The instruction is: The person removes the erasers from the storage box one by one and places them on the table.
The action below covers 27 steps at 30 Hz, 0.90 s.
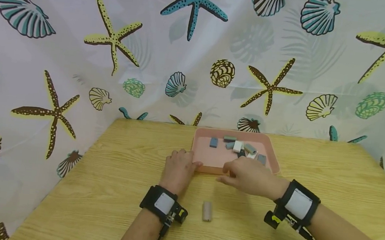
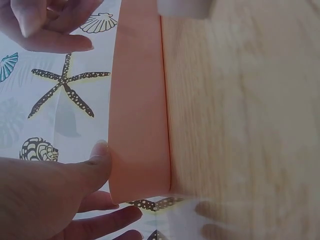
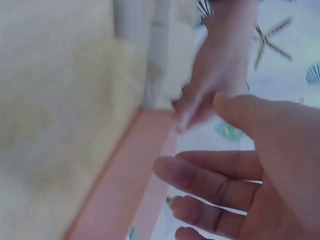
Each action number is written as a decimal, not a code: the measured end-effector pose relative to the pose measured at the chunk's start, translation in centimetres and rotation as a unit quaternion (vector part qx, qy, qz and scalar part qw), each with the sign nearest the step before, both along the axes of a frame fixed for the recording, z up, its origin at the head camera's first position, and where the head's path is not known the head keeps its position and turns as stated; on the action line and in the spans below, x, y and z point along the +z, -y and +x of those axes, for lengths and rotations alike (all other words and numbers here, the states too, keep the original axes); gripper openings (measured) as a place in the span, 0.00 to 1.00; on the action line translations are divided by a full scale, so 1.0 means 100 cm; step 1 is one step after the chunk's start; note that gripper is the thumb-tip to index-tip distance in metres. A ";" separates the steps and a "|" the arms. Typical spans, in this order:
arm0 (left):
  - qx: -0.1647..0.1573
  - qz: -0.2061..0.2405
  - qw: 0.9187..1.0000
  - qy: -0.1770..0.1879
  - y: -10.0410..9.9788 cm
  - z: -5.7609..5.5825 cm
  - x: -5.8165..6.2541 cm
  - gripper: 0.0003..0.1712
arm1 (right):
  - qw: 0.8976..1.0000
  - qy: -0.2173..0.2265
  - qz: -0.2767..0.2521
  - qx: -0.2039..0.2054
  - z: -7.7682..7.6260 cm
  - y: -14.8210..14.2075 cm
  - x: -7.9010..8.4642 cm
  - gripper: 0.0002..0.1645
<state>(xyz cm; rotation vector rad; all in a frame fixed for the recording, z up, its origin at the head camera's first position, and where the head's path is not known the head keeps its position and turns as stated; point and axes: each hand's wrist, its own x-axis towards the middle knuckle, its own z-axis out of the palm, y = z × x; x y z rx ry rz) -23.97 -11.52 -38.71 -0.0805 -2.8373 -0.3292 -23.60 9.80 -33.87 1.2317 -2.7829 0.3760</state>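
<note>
A shallow pink tray stands at the table's back. My left hand is at its front left corner, the thumb touching the rim and the fingers extended along the left side; in the left wrist view the thumb meets the corner. Over the front rim hovers my right hand, its fingers loosely bent with nothing visible between thumb and fingers. Inside the tray are a blue block, a white block, a grey-green cylinder and several other small pieces.
A small grey-brown piece lies on the wooden table in front of the tray, between the forearms. Behind the table hangs a cloth printed with shells and starfish. Both wrists wear strapped cameras with trailing cables.
</note>
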 end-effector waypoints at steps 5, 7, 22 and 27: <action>-0.004 0.004 1.000 -0.014 -0.001 0.000 0.000 0.24 | 0.998 -0.008 -0.025 -0.054 -0.021 -0.018 0.007 0.12; -0.004 0.006 1.000 -0.016 0.000 0.001 0.000 0.24 | 0.997 0.004 -0.024 -0.080 -0.029 -0.026 0.009 0.12; -0.004 0.003 1.000 -0.018 0.000 0.002 0.000 0.24 | 0.972 0.089 0.057 -0.208 -0.052 -0.054 0.004 0.12; -0.003 -0.002 1.000 -0.013 -0.001 0.002 0.000 0.25 | 0.958 0.128 0.113 -0.232 -0.055 -0.055 0.003 0.13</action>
